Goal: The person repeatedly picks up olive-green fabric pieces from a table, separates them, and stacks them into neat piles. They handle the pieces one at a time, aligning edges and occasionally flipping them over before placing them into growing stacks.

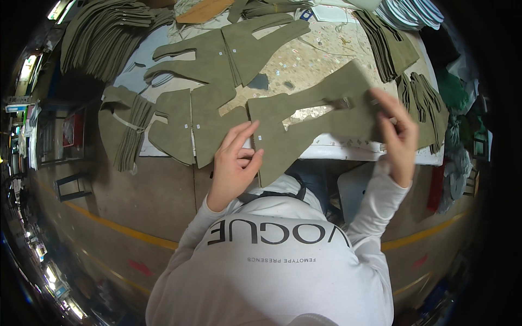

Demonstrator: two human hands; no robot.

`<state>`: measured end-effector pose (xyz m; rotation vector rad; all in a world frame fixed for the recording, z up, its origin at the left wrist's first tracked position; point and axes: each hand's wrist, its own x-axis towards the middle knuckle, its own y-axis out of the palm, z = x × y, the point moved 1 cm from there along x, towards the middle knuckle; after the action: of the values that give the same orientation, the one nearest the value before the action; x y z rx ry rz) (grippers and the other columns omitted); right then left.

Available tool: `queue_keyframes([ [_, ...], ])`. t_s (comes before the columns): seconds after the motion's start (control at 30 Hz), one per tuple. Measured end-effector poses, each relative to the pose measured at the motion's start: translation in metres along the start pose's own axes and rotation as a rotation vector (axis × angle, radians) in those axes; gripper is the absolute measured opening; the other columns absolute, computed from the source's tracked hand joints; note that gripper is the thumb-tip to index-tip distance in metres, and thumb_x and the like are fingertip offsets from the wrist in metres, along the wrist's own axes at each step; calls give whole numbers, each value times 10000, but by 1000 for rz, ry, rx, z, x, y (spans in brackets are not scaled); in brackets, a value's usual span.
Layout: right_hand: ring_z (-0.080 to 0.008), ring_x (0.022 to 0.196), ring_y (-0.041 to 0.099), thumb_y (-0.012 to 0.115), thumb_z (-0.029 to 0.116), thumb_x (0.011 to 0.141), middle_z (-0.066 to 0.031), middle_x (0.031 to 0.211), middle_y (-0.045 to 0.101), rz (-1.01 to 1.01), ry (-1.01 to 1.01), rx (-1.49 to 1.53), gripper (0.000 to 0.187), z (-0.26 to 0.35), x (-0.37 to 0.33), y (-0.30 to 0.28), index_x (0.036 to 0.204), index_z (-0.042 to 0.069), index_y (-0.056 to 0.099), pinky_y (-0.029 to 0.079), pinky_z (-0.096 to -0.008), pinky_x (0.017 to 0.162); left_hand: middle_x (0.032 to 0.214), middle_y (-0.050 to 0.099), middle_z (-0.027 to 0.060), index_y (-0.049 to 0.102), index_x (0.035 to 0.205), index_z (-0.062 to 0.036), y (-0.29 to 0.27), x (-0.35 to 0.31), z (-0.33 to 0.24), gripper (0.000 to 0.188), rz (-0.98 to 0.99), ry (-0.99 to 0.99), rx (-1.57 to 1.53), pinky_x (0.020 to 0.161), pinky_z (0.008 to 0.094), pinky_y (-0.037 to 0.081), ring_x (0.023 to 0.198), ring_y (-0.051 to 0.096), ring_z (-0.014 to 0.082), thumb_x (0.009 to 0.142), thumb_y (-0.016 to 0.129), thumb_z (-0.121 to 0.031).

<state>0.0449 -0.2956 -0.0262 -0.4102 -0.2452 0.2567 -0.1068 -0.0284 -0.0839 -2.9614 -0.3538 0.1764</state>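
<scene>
An olive-green cut fabric piece point(321, 127) with a narrow cut-out lies at the near edge of the table, its right end raised and blurred. My right hand point(399, 141) has that right end between thumb and fingers. My left hand point(236, 163) is at the piece's left edge, thumb and fingers apart, fingertips touching the cloth near a small white label. Just left of it are more olive pieces point(176, 125) laid side by side. Beyond, another olive piece point(239, 51) with long curved arms is spread out.
Stacks of olive pieces stand at the far left point(103, 38), far right point(386, 46) and right edge point(427, 108). A tied bundle point(130, 127) sits at the left edge. Pale folded cloth point(410, 13) is piled at the back right. A dark stool point(73, 186) stands on the floor at left.
</scene>
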Motion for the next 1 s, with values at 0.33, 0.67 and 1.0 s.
queue_keyframes([
  [0.33, -318, 1048, 608, 552, -143, 698, -140, 1197, 639, -96, -449, -661, 536, 46, -4, 39, 1199, 22, 647, 494, -391, 915, 1357, 455, 87, 482, 1405, 10, 2, -1, -7, 520, -2, 18, -37, 691, 151, 475, 908, 603, 61, 900, 546, 111],
  [0.67, -299, 982, 555, 624, 8, 683, -214, 1312, 530, 307, -429, -399, 567, 41, -69, 143, 1230, -118, 541, 508, -328, 855, 1340, 513, 166, 442, 1423, -7, 5, 0, -5, 593, -51, 118, -24, 743, 252, 601, 974, 675, 190, 856, 585, 95],
  [1.0, -394, 820, 616, 647, 120, 866, -187, 1021, 512, 211, -213, -210, 498, 52, -62, 134, 1312, 36, 442, 531, -430, 672, 1393, 451, 235, 95, 1559, -86, 7, -8, -20, 741, 29, 8, -224, 821, 266, 538, 1004, 638, 186, 883, 375, 32],
])
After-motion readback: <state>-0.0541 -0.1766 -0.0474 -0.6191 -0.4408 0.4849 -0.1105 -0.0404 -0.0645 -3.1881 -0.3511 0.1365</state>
